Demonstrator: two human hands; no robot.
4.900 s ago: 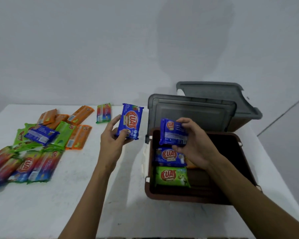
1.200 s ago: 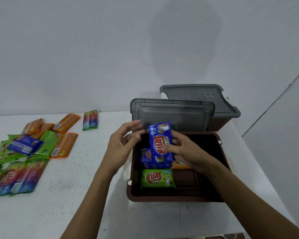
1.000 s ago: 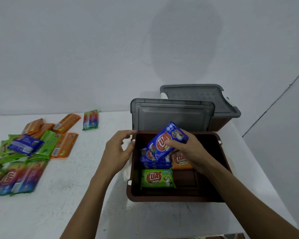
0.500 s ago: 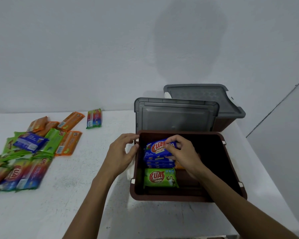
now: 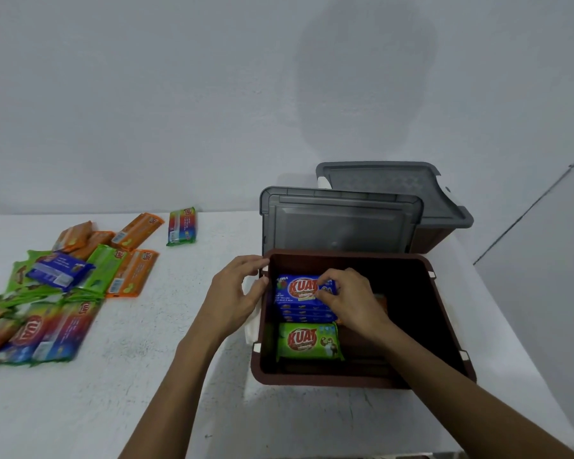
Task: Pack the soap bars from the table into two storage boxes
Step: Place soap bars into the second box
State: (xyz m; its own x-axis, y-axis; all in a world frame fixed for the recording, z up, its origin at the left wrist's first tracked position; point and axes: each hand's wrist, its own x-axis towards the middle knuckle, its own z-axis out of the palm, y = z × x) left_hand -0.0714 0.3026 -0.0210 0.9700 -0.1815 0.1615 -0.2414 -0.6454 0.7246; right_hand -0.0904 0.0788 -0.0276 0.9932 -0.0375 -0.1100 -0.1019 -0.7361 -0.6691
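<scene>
Hands working apart: right hand [image 5: 348,301] reaching down into brown box [image 5: 312,377], fingers pinching blue soap bar [image 5: 295,288] lying atop the blue stack; left hand [image 5: 234,293] gripping the box's left rim. Loose bars [image 5: 131,273] lying on bench [image 5: 146,392].

Open box [image 5: 345,380] sits on bench [image 5: 113,409]. Lid [image 5: 340,226] stands up along open box's far edge. Second box [image 5: 428,240] is behind open box, offset right. Inside open box, left half: stack of soap bars [image 5: 295,289] toward far wall, single soap bar [image 5: 307,341] just in front, touching. Half-hidden bar [image 5: 380,299] right of stack. Left grip [image 5: 236,293] holds open box's left rim, far corner. Right grip [image 5: 348,299] is inside open box, pinching stack's top bar. Soap bar pile [image 5: 63,283] is well left of open box; lone bar [image 5: 182,225] between them, farther back.
</scene>
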